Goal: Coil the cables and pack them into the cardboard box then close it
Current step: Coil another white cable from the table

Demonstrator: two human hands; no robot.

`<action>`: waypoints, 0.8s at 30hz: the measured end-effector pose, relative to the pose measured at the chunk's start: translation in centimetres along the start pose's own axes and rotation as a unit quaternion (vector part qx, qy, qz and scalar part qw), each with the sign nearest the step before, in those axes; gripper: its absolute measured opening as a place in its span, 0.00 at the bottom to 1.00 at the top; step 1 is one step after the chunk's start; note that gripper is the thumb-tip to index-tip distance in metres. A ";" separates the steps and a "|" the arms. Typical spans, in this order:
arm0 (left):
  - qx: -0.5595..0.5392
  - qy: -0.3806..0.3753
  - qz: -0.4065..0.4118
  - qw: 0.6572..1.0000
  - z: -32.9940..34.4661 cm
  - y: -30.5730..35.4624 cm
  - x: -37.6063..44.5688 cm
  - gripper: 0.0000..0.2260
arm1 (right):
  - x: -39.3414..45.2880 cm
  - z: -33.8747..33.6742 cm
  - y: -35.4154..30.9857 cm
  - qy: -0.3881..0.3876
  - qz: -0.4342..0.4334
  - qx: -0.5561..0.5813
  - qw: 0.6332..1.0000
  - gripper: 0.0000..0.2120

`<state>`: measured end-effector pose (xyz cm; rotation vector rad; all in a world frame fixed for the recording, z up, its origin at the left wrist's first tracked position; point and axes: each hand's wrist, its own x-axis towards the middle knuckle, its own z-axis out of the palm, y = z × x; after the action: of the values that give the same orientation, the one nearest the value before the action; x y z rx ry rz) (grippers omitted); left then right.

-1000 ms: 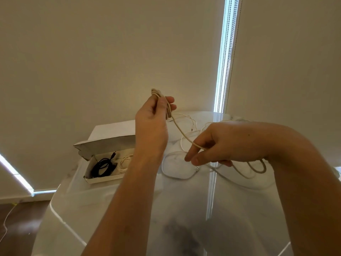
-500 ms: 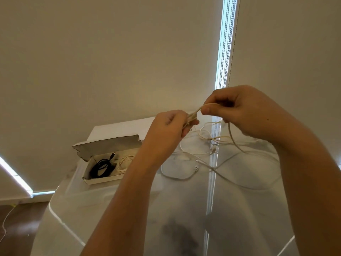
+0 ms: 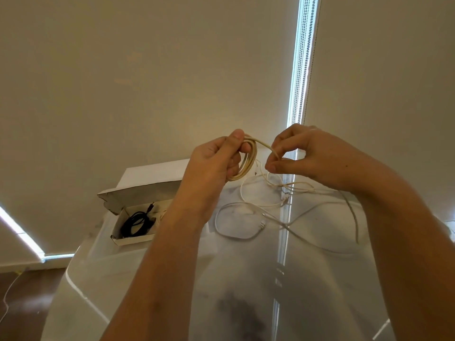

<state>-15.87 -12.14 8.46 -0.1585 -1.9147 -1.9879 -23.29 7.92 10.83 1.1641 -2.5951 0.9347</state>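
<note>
Hands above the worktop's far edge: left hand (image 3: 216, 156) grips the beige cable coil (image 3: 247, 159); right hand (image 3: 312, 156) pinches its limp free strand. Springy loops probably need pinching where they cross. Cardboard box (image 3: 133, 219) lies open, far left.

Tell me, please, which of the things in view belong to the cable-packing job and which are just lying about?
Part of the job:
- beige cable, coil gripped by the left hand, strand pinched by the right hand
- white cables loose on the table
- cardboard box, lid open
- black cable coiled in the box

Just there:
- thin white cord on the floor
- window blinds
</note>
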 end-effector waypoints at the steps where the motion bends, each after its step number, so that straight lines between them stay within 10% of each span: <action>1: -0.012 0.007 -0.001 1.000 0.1 -0.1 0.1 0.16 | 0.0 0.1 0.1 0.000 -0.006 -0.001 1.000 0.05; 24: -0.063 0.077 -0.009 0.995 -0.1 -0.4 0.4 0.15 | 0.1 1.0 -1.4 -0.039 0.026 0.041 0.998 0.11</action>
<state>-16.42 -12.31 8.18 -0.0212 -1.7020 -2.0692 -22.22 6.59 10.73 1.1818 -2.6829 1.0369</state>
